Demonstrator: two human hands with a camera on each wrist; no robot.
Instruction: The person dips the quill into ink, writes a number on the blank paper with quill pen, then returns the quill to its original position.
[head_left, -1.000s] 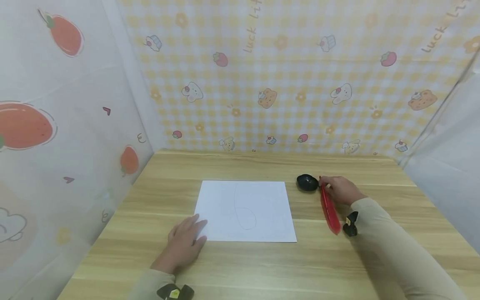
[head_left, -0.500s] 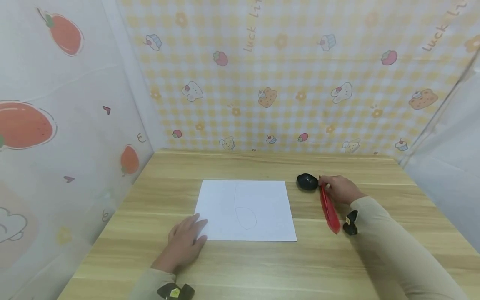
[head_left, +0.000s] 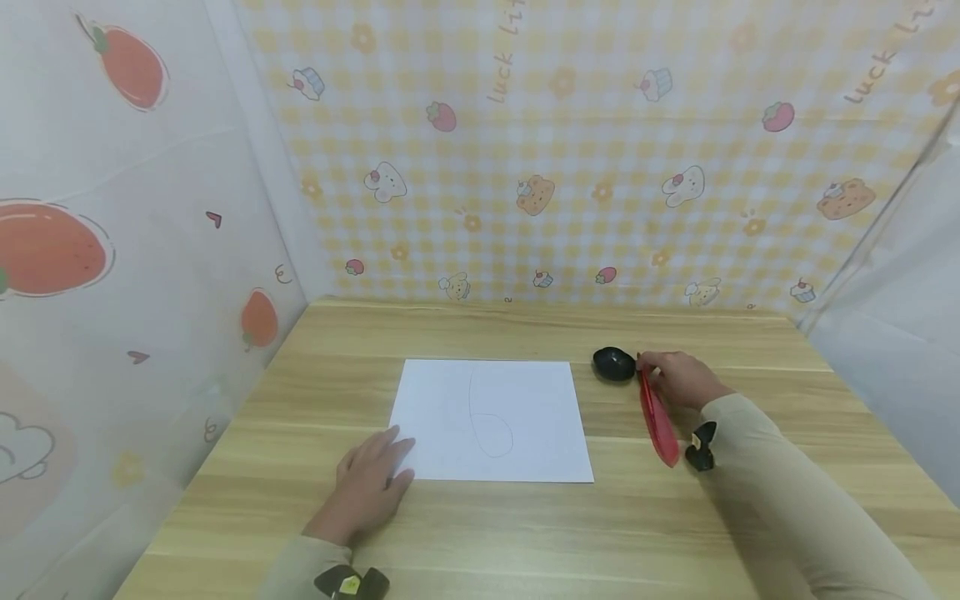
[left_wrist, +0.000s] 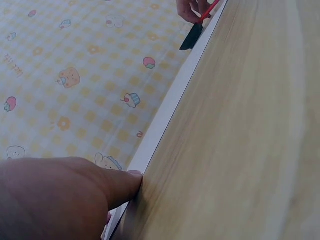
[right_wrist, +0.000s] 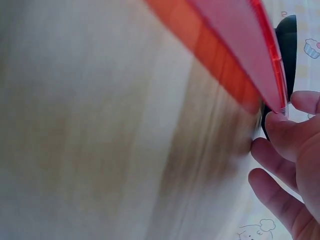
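A white sheet of paper (head_left: 491,419) with a faint pencil outline lies in the middle of the wooden table (head_left: 525,533). My left hand (head_left: 369,482) rests flat with straight fingers on the sheet's near left corner; the left wrist view shows a fingertip (left_wrist: 131,181) at the paper's edge (left_wrist: 165,117). My right hand (head_left: 678,379) pinches the far end of a red feather-shaped pen (head_left: 657,422), right beside a small black pot (head_left: 614,364). The right wrist view shows the red pen (right_wrist: 235,55), the fingers (right_wrist: 280,132) and the black pot (right_wrist: 287,42) up close.
Patterned cloth walls (head_left: 570,158) close the table in at the back and both sides. Bare wood lies in front of the sheet and behind it. A small black device (head_left: 702,447) sits on my right wrist.
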